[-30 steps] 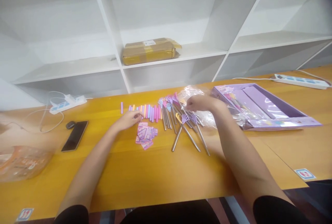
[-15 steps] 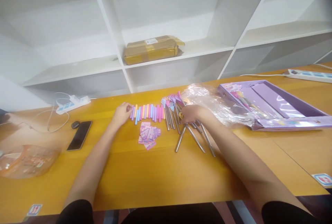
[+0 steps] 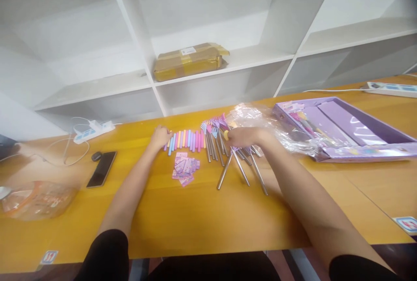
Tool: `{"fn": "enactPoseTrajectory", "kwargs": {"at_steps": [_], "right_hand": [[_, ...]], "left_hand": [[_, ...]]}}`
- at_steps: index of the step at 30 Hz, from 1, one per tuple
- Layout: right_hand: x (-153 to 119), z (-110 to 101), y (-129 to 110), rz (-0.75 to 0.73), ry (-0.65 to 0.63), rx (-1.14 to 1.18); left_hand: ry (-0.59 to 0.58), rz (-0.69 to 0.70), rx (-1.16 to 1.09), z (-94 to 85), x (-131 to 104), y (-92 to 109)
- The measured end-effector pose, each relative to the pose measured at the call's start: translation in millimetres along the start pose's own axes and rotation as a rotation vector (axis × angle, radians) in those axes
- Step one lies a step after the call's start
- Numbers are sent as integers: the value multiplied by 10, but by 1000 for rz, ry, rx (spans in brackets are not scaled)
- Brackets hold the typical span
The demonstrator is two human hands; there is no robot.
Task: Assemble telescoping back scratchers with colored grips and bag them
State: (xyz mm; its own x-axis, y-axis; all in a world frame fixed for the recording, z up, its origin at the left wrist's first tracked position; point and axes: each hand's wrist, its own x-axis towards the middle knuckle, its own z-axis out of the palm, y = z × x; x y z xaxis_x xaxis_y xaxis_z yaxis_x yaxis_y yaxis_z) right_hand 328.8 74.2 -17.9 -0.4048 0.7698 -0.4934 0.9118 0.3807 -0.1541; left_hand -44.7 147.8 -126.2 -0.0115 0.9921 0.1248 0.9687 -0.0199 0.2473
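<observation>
Glossy metal rods point(image 3: 241, 169), crinkled clear plastic point(image 3: 257, 120)

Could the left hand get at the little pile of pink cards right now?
Probably yes: the left hand is at the colored sticks, and the pink cards lie close by, with nothing on top.

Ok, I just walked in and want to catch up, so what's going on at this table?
A person is working with both bare hands at a wooden table. The left hand is at the left end of a row of coloured sticks. The right hand is among metal rods with hand-shaped ends, at a yellow piece. Small pink cards lie in a pile nearer the person, and an open purple box sits to the right.
</observation>
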Motion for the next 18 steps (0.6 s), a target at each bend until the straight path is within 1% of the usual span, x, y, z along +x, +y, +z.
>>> {"fn": "enactPoseTrajectory", "kwargs": {"at_steps": [3, 6, 11, 15, 18], "right_hand": [[-141, -80, 91, -32, 57, 21], [-252, -129, 190, -54, 123, 44], [-418, -200, 324, -19, 253, 190], [-523, -231, 410, -25, 344, 359], [-580, -234, 431, -102, 399, 566]], "left_hand": [[-18, 6, 20, -17, 38, 39], [-6, 4, 26, -43, 49, 88], [31, 4, -18, -140, 29, 187], [74, -1, -111, -333, -37, 275], [98, -18, -193, -558, -125, 331]]}}
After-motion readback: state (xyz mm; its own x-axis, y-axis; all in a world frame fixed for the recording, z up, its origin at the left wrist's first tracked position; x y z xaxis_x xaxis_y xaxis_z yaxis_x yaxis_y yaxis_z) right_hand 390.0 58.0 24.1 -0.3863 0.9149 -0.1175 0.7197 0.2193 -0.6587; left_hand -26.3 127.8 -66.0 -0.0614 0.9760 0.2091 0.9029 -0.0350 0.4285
